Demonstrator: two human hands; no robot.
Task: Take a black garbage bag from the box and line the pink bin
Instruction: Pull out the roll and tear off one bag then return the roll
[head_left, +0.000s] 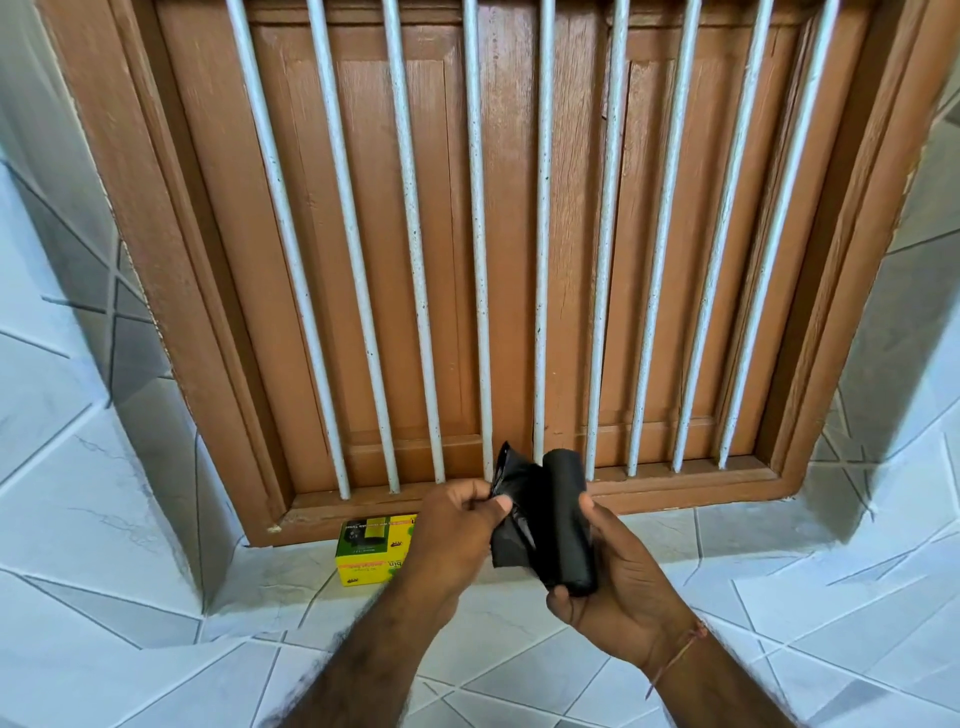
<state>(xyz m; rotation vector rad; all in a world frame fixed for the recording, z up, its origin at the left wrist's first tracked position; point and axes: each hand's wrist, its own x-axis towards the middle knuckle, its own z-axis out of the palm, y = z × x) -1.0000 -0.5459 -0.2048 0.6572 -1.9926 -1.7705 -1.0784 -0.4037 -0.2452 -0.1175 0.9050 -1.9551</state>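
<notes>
My right hand (618, 566) grips a black roll of garbage bags (566, 519), held upright in front of me. A loose black bag end (511, 499) is partly unrolled to the left of the roll, and my left hand (457, 530) pinches it between thumb and fingers. The yellow and green bag box (366, 551) stands on the tiled sill below the window, just left of my left hand and partly hidden by it. The pink bin is not in view.
A brown wooden shuttered window (467, 234) with several white vertical bars (543, 260) fills the wall ahead. White marbled tiles (727, 545) cover the sill and the walls on both sides.
</notes>
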